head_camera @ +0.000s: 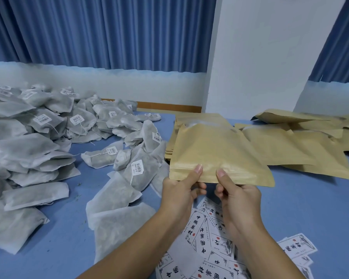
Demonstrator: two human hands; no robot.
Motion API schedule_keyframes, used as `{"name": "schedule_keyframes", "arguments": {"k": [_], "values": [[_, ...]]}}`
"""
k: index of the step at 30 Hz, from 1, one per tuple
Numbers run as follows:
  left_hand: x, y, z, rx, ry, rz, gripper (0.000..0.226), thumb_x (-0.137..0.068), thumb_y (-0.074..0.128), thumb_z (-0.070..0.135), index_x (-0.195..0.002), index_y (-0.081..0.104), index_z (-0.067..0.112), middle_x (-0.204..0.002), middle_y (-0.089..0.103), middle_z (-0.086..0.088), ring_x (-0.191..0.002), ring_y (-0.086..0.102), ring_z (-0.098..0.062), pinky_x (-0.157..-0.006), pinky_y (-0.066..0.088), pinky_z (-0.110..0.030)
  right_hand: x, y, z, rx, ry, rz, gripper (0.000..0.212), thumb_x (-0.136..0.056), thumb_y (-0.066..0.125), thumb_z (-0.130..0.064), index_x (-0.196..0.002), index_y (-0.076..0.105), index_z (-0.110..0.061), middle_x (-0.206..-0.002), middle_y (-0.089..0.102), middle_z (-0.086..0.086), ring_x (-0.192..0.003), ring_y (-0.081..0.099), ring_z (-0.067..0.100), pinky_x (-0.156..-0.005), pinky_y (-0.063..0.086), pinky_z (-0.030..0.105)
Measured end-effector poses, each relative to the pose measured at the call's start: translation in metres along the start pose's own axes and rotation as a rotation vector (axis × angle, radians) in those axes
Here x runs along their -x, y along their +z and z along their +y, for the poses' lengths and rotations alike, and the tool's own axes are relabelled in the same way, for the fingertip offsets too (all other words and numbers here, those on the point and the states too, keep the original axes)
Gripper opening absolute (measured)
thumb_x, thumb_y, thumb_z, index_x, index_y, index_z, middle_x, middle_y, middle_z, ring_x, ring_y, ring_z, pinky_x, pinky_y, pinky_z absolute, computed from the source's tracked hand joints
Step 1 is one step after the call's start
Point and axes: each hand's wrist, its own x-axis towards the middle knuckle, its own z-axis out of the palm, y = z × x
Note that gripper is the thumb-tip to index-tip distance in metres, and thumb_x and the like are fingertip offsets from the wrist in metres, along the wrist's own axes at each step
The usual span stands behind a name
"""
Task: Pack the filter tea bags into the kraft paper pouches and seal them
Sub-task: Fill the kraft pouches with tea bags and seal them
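Note:
I hold one kraft paper pouch (pixel 216 152) flat in front of me, above the table. My left hand (pixel 181 190) pinches its near edge, thumb on top. My right hand (pixel 234 196) pinches the same edge a little to the right. A stack of empty kraft pouches (pixel 170 146) lies right behind and under it. A large heap of grey filter tea bags (pixel 48 127) with white barcode tags covers the left half of the table. More tea bags (pixel 117 214) lie close to my left forearm.
More kraft pouches (pixel 302 141) are spread over the right side of the blue table (pixel 310 208). White printed labels (pixel 206 248) with black characters lie scattered under my forearms. A white wall and blue curtains (pixel 101 31) stand behind the table.

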Motion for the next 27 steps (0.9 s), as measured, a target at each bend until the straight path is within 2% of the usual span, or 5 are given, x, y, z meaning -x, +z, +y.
{"name": "schedule_keyframes", "arguments": {"k": [5, 11, 17, 21, 27], "values": [[0.003, 0.001, -0.002, -0.166, 0.024, 0.04, 0.047, -0.098, 0.058, 0.046, -0.063, 0.071, 0.018, -0.063, 0.06, -0.013, -0.041, 0.048, -0.021, -0.04, 0.033, -0.025, 0.003, 0.002, -0.004, -0.113, 0.007, 0.009, 0.01, -0.085, 0.076, -0.009, -0.091, 0.068, -0.006, -0.066, 0.059, 0.002, -0.053, 0.047, 0.014, -0.048, 0.041, 0.025], [0.009, 0.005, -0.006, -0.238, 0.039, 0.016, 0.057, -0.102, 0.056, 0.035, -0.047, 0.06, 0.021, -0.04, 0.047, 0.002, -0.03, 0.034, -0.01, -0.036, 0.025, -0.018, 0.007, 0.011, 0.001, -0.045, 0.124, -0.101, 0.014, -0.081, 0.077, -0.004, -0.089, 0.066, -0.004, -0.06, 0.052, 0.006, -0.051, 0.047, 0.014, -0.059, 0.044, 0.032], [0.006, 0.008, 0.002, -0.209, 0.075, 0.069, 0.048, -0.096, 0.066, 0.03, -0.049, 0.061, 0.019, -0.044, 0.044, -0.004, -0.033, 0.035, -0.014, -0.037, 0.025, -0.02, 0.005, 0.014, -0.005, -0.049, 0.174, -0.139, 0.024, -0.096, 0.065, -0.022, -0.105, 0.066, 0.0, -0.062, 0.062, 0.011, -0.047, 0.055, 0.017, -0.049, 0.046, 0.027], [0.003, 0.014, 0.005, -0.133, 0.117, 0.168, 0.045, -0.097, 0.064, 0.02, -0.053, 0.058, 0.017, -0.043, 0.041, -0.001, -0.033, 0.035, -0.012, -0.035, 0.028, -0.016, -0.005, 0.006, -0.012, -0.061, 0.127, -0.006, 0.034, -0.104, 0.048, -0.042, -0.112, 0.06, -0.011, -0.076, 0.073, 0.013, -0.052, 0.065, 0.026, -0.052, 0.048, 0.033], [0.003, 0.008, -0.005, -0.288, 0.037, 0.256, 0.03, -0.098, 0.057, 0.028, -0.079, 0.062, 0.005, -0.058, 0.064, -0.012, -0.041, 0.054, -0.02, -0.045, 0.042, -0.032, -0.011, -0.009, -0.014, -0.237, 0.112, 0.114, 0.024, -0.106, 0.043, -0.008, -0.116, 0.063, -0.015, -0.103, 0.076, 0.002, -0.091, 0.075, 0.021, -0.081, 0.061, 0.042]]}}
